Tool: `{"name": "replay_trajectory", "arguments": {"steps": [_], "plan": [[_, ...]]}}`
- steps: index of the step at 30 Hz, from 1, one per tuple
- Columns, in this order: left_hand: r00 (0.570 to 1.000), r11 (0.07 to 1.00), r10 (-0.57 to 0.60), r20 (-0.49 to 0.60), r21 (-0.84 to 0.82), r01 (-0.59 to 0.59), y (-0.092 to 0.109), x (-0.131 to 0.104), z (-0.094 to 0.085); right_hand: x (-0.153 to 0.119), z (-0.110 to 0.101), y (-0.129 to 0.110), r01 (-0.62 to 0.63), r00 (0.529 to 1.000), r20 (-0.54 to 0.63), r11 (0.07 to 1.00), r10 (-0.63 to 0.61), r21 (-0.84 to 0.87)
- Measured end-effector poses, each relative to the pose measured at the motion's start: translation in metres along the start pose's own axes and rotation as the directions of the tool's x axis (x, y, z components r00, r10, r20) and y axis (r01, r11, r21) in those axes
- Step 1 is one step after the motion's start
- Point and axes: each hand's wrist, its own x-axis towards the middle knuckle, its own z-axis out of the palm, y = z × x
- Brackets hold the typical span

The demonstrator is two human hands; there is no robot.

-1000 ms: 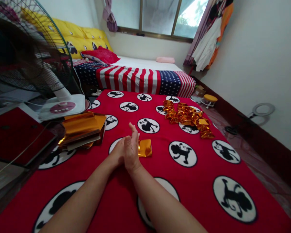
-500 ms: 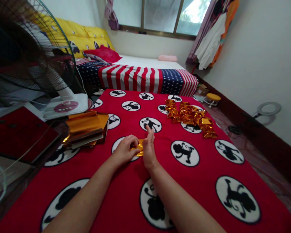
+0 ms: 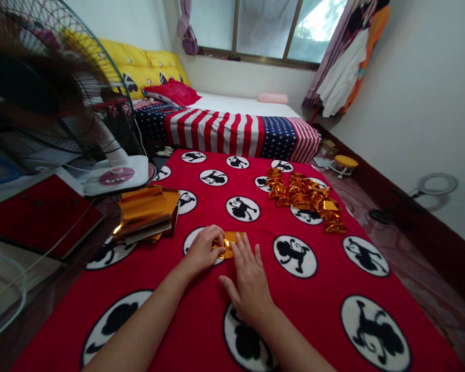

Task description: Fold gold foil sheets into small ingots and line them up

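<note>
Foil piece (image 3: 229,244), mid-scene on red cloth (image 3: 302,315): my left hand (image 3: 202,252) pinches its left end, my outspread right hand (image 3: 251,281) touches its right; uneven pressure could skew it.

- Gold sheet (image 3: 228,239): smooth, glossy foil paper
- Stack (image 3: 145,205): shiny top, matt paper edges
- Folded pieces (image 3: 302,191): glossy, creased foil
- Red cover (image 3: 313,310): matt cloth
- Fan base (image 3: 134,168): smooth, probably plastic
</note>
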Motion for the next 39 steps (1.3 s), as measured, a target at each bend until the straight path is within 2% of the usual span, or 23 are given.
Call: {"name": "replay_trajectory", "arguments": {"steps": [3, 6, 8, 9, 10, 12, 14, 16, 18, 22, 29, 33, 36, 39], "plan": [[1.000, 1.000, -0.001, 0.005, -0.004, 0.001, -0.001, 0.000, -0.002, -0.009, 0.004, 0.005, -0.020, 0.991, 0.132, 0.996, 0.031, -0.082], [1.000, 0.999, -0.011, 0.002, 0.032, 0.011, 0.008, -0.002, -0.001, -0.011, 0.008, 0.010, -0.036, 0.984, 0.170, 0.990, 0.060, -0.140], [0.994, 0.989, -0.047, -0.096, 0.132, 0.059, 0.021, -0.005, 0.006, -0.012, 0.009, 0.011, -0.041, 0.982, 0.175, 0.985, 0.071, -0.168], [0.991, 0.985, -0.025, -0.132, 0.166, 0.047, 0.029, -0.007, 0.011, -0.012, 0.010, 0.011, -0.036, 0.981, 0.180, 0.983, 0.069, -0.180], [0.996, 0.984, 0.006, -0.093, 0.178, 0.011, 0.038, -0.010, 0.018, -0.013, 0.011, 0.011, -0.022, 0.980, 0.190, 0.982, 0.059, -0.189], [0.994, 0.987, 0.078, 0.071, 0.138, -0.087, 0.053, -0.014, 0.032, -0.015, 0.011, 0.011, 0.030, 0.975, 0.220, 0.979, 0.015, -0.201], [0.967, 0.985, 0.112, 0.230, 0.105, -0.139, 0.063, -0.017, 0.043, -0.015, 0.011, 0.011, 0.086, 0.970, 0.242, 0.974, -0.034, -0.209], [0.957, 0.983, 0.082, 0.280, 0.137, -0.124, 0.064, -0.018, 0.046, -0.016, 0.011, 0.011, 0.100, 0.970, 0.239, 0.970, -0.045, -0.222], [0.946, 0.979, 0.052, 0.319, 0.169, -0.111, 0.060, -0.019, 0.044, -0.015, 0.011, 0.011, 0.081, 0.974, 0.225, 0.968, -0.027, -0.236], [0.932, 0.959, 0.070, 0.357, 0.232, -0.161, 0.046, -0.024, 0.033, -0.014, 0.011, 0.011, 0.031, 0.978, 0.209, 0.967, 0.023, -0.252], [0.965, 0.859, -0.043, 0.260, 0.502, -0.097, 0.015, -0.034, 0.009, -0.012, 0.009, 0.009, -0.033, 0.975, 0.206, 0.968, 0.087, -0.250], [0.971, 0.817, -0.059, 0.231, 0.571, -0.087, 0.004, -0.037, -0.005, -0.012, 0.007, 0.008, -0.064, 0.967, 0.228, 0.977, 0.111, -0.202], [0.978, 0.811, -0.048, 0.205, 0.580, -0.081, -0.002, -0.039, -0.004, -0.005, 0.003, -0.006, -0.139, 0.970, 0.180, 0.978, 0.166, -0.153], [0.982, 0.832, -0.027, 0.185, 0.549, -0.081, -0.011, -0.040, 0.005, 0.016, 0.003, -0.034, -0.062, 0.989, 0.135, 0.998, 0.061, -0.002]]}}
